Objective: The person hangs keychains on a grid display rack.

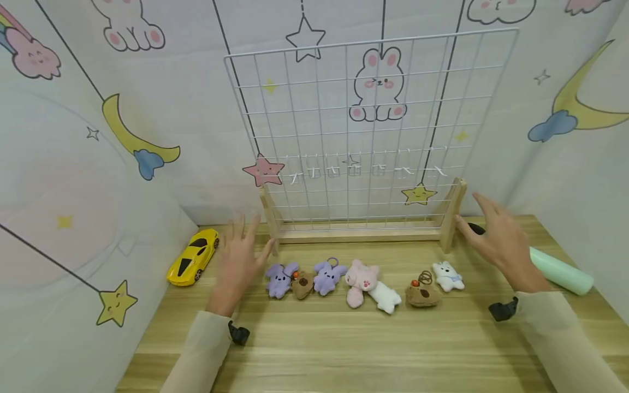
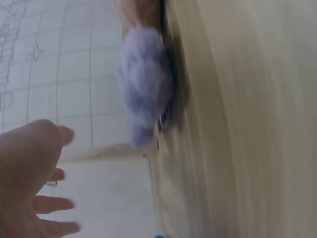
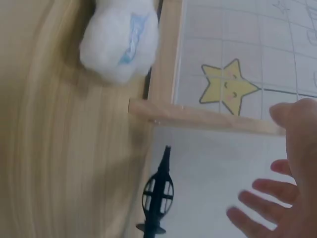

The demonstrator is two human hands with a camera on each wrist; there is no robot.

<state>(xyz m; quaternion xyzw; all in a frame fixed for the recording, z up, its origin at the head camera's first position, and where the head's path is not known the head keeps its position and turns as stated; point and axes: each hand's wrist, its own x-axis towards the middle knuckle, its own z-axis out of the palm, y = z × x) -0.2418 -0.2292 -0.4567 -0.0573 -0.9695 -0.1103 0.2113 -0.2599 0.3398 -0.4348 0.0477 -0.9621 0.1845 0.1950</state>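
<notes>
Pale sleeves [image 1: 199,349] come in at the bottom left and bottom right of the head view, nearest the camera. Between and beyond them, at upper centre, the wire grid rack [image 1: 358,236] stands upright on its wooden feet at the back of the table [image 1: 344,355], a row of small clear hooks [image 1: 354,170] hanging on its wires. Wood grain runs broadly from the row of plush toys [image 1: 326,277] just in front of the rack down to the lower edge of the frame. White printed cloth [image 1: 73,164] borders the table's back and left edges, leaving only a narrow strip of wood behind the rack.

Both hands hold nothing, their fingers parted and thumbs held well out. The left hand [image 1: 241,262] is beside the rack's left foot, fingers toward the top of the frame; the right hand [image 1: 501,240] is beside the right foot, fingers toward upper left. Whether either thumb touches the wood, I cannot tell. Both forearms angle inward from the lower corners.

Farther out, a yellow toy car [image 1: 194,259] sits left of the left hand, and a mint-green cylinder [image 1: 560,270] lies right of the right hand.
</notes>
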